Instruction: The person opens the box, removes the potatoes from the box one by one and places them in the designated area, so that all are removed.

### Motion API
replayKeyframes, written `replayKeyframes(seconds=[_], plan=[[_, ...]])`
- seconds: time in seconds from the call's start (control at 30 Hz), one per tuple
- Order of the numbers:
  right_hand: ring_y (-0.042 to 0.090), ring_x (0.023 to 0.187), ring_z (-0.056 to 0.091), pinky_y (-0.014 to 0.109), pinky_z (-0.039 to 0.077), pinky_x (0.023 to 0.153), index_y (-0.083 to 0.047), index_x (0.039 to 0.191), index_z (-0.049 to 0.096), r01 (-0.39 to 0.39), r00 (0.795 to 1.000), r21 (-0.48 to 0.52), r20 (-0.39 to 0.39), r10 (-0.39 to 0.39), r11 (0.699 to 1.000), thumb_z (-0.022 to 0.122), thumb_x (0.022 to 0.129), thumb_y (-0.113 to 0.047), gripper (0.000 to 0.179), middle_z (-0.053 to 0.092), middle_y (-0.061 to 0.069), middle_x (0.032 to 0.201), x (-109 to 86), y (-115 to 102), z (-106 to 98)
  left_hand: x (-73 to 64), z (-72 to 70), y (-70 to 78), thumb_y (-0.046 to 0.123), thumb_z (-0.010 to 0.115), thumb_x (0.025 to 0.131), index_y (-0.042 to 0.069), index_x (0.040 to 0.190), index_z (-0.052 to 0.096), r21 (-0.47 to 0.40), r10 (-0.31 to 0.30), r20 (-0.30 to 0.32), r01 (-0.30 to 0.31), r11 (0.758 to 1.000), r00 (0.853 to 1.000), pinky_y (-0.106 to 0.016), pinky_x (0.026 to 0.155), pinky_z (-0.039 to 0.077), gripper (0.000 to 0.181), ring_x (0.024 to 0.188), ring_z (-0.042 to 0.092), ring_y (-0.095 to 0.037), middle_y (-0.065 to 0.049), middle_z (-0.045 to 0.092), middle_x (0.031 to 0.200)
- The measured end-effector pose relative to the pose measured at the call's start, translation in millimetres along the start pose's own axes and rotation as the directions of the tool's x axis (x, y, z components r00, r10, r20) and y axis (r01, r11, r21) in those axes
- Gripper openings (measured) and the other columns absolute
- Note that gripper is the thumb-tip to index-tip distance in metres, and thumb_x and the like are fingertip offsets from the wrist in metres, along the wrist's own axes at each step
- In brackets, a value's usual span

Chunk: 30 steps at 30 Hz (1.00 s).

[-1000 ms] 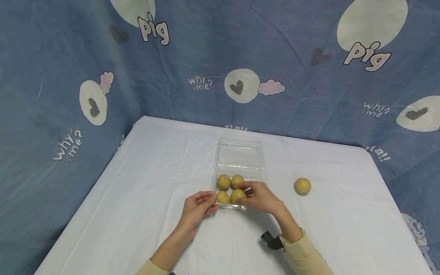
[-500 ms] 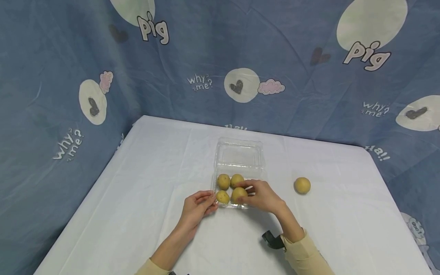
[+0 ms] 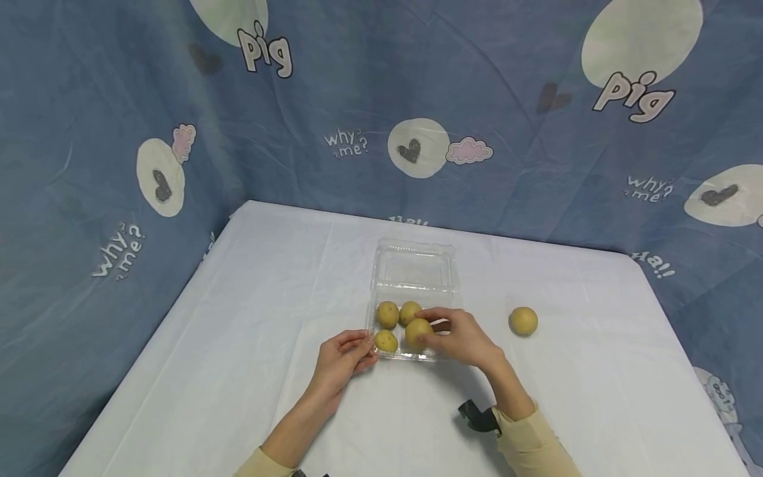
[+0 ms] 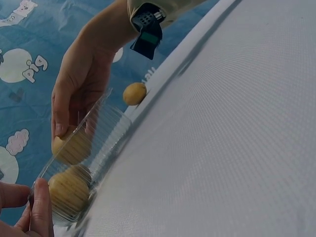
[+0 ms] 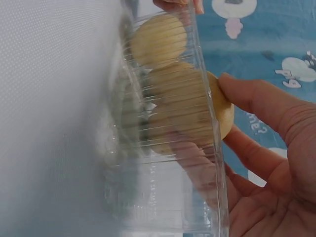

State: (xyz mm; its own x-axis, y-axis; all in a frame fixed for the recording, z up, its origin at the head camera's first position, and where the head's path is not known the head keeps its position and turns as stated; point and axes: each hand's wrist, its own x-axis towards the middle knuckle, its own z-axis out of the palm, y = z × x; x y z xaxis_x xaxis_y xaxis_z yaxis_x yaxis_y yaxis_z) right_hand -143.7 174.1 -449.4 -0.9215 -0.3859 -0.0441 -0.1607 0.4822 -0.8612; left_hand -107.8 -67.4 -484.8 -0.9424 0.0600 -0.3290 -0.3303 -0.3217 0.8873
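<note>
A clear plastic clamshell box [image 3: 442, 351] lies on the table with its lid folded back. My left hand [image 3: 340, 364] pinches the box's front left corner; its fingers show at the rim in the left wrist view. My right hand [image 3: 461, 338] holds a round yellow-brown fruit [image 3: 418, 333] between thumb and fingers, over the front of the box. In the right wrist view that fruit sticks up past the rim, and its lower part shows through the ribbed wall. Three similar fruits sit in the box: front left [image 3: 386, 341], back left [image 3: 387, 315] and back middle [image 3: 410, 313].
Another round yellow-brown fruit [image 3: 524, 321] lies on the white tablecloth [image 3: 250, 318] to the right of the box. The open lid [image 3: 415, 268] extends behind the box. A blue printed curtain [image 3: 334, 86] hangs behind the table and along its left side.
My right hand has moved slightly up and to the right with its fruit, away from the front left fruit. My left hand stays at the box corner.
</note>
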Motion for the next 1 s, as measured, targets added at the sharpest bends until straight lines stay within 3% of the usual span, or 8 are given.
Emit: replayKeyframes(seconds=[0.33,1.0], plan=[[0.029,0.107,0.063,0.035,0.057,0.086,-0.007,0.126,0.065,-0.115,0.993,0.139,0.003,0.116,0.984,0.077,0.085,-0.020,0.044,0.063,0.010,0.125,-4.6,-1.3,-4.8,0.7,0.6,-0.4,0.000,0.067,0.091,-0.012,0.112,0.059,-0.006,-0.008,-0.005,0.008,1.000,1.000,-0.025,0.072,0.061,0.025,0.075,0.067,-0.017,-0.011,0.064,0.085],[0.023,0.105,0.064,0.029,0.055,0.084,-0.005,0.128,0.062,-0.143,0.990,0.243,0.031,0.140,0.959,0.077,0.086,-0.020,0.047,0.062,0.011,0.126,-11.1,-6.9,-7.5,2.0,-0.4,-2.3,0.001,0.068,0.091,-0.012,0.112,0.059,0.001,-0.002,-0.007,0.002,1.000,1.000,-0.026,0.071,0.061,0.026,0.075,0.067,-0.018,-0.012,0.064,0.086]])
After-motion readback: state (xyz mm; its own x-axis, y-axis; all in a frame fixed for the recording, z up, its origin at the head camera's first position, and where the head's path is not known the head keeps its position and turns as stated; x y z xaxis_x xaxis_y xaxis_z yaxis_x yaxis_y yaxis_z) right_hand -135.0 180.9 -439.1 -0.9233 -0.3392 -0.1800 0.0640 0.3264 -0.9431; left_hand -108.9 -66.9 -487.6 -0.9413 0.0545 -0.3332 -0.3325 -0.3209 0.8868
